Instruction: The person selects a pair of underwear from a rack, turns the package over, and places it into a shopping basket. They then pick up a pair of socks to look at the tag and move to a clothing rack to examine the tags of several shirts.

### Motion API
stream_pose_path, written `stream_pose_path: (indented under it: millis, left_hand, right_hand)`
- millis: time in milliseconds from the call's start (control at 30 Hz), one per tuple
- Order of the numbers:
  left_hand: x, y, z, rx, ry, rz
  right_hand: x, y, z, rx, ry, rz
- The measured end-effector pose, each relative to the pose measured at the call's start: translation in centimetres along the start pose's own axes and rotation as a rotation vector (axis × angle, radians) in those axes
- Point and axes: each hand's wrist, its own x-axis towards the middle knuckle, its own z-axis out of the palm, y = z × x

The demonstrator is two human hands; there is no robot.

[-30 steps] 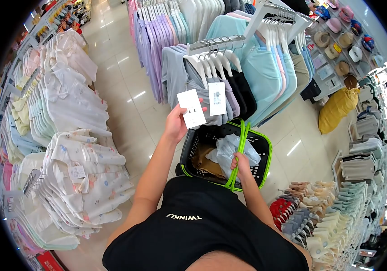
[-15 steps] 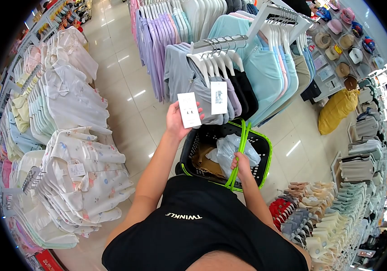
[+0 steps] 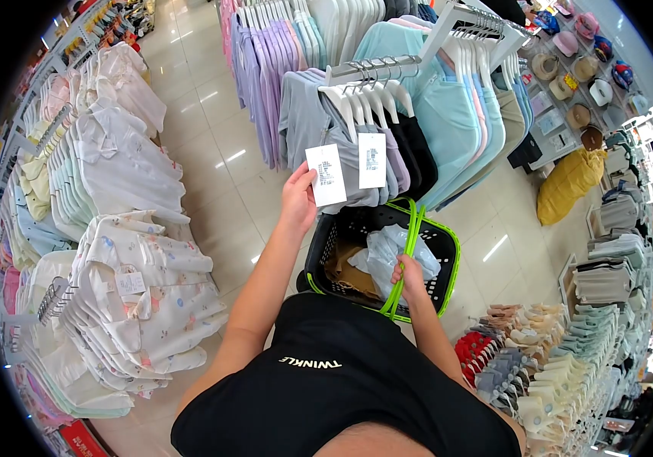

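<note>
Between the fingers of my left hand is a white price tag with small dark print, held by its left edge. A second printed tag hangs just to its right, untouched. Behind both tags is a grey garment on a white hanger. My right hand is closed round the green handles of a black shopping basket with a green rim. Inside the basket lie a pale plastic bag and something brown like cardboard.
Racks of pale clothes line the left side. A clothes rail with grey, black and aqua garments stands ahead. A yellow sack rests on the tiled floor at right, below caps. Small hanging garments fill the lower right.
My left hand has turned the tag over, so a densely printed side now faces me, and its fingers have shifted to the tag's left edge. My right hand stays on the basket handles.
</note>
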Motion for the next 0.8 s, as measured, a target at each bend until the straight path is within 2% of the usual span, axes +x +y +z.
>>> stream_pose_path:
  millis: [500,600,667,800]
  left_hand:
    - [0.2,0.1,0.2,-0.056,-0.093,0.012]
    - [0.6,0.0,-0.4,-0.093,0.016,0.009]
    - [1.4,-0.4,-2.6,-0.243,-0.262,-0.109]
    - [0.8,0.6,-2.0,-0.38,-0.285,-0.248]
  right_hand:
    - [-0.1,0.2,0.2,0.015,0.003,0.009]
    - [-0.2,0.4,0.4,0.02,0.005,0.005]
    - [-0.2,0.5,0.4,0.031,0.005,0.004]
    - [-0.2,0.9,0.4,0.042,-0.002,-0.003]
